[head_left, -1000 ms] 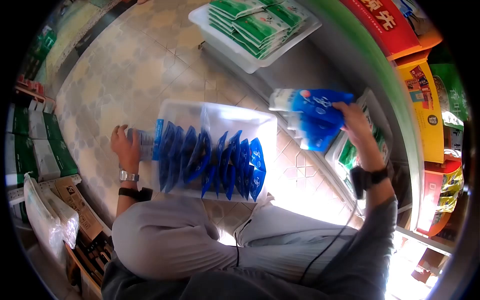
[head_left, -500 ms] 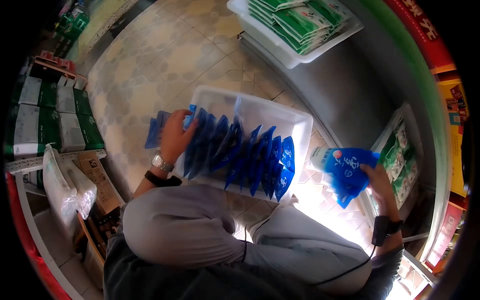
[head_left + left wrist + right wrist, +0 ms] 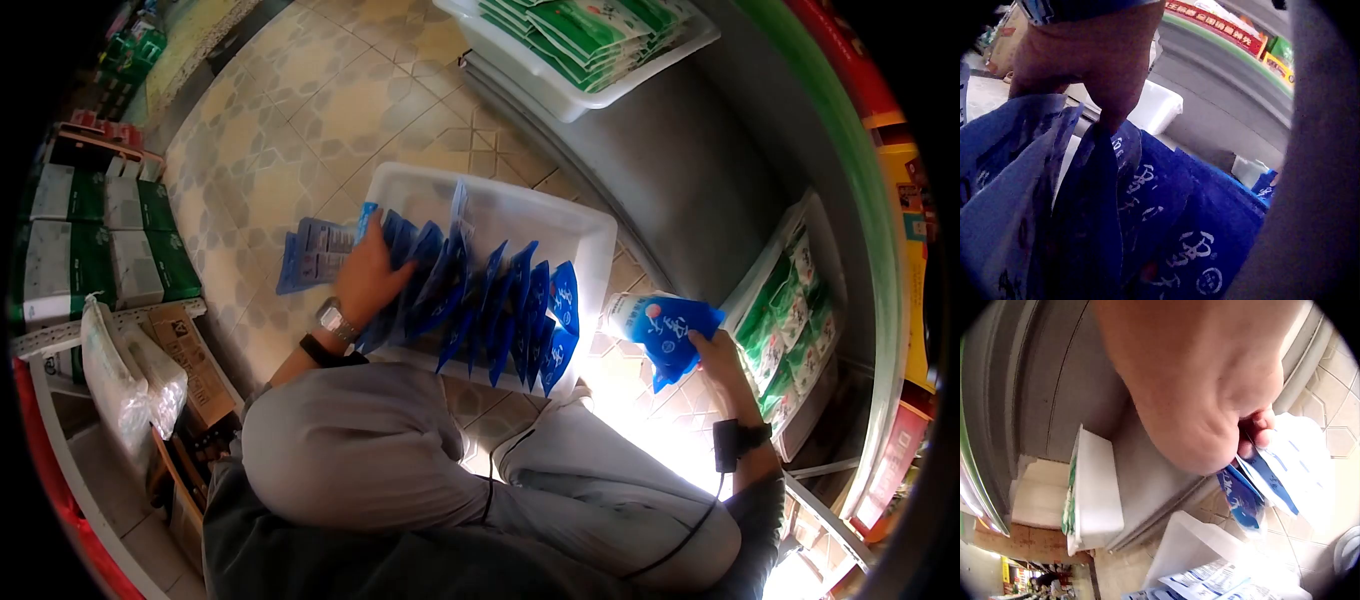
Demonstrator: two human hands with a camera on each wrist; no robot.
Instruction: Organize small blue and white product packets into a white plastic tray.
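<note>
A white bin (image 3: 590,225) stands before the person's knees with a row of blue packets (image 3: 505,305) on edge in it. At the row's left end, the left hand (image 3: 368,270) grips some of the packets, thumb toward the row. Beyond its knuckles, packets (image 3: 322,252) with printed pale backs jut out over the bin's left side. In the left wrist view the thumb (image 3: 1116,103) comes down at a packet's top edge; the fingertips are hidden. Right of the bin, the right hand (image 3: 722,362) pinches a small bunch of blue-and-white packets (image 3: 660,330) by the blue end.
A second white bin (image 3: 570,100), full of green packets (image 3: 590,40), stands at the back. More green packets (image 3: 795,320) lie in a container at the right, by a grey shelf base (image 3: 640,160). Green-and-white boxes (image 3: 65,260) and a cardboard box (image 3: 190,350) are on the left.
The left hand has moved from outside the bin's left side onto the left end of the row. The right hand still holds its packets, now lower and nearer the person. The head view has shifted.
</note>
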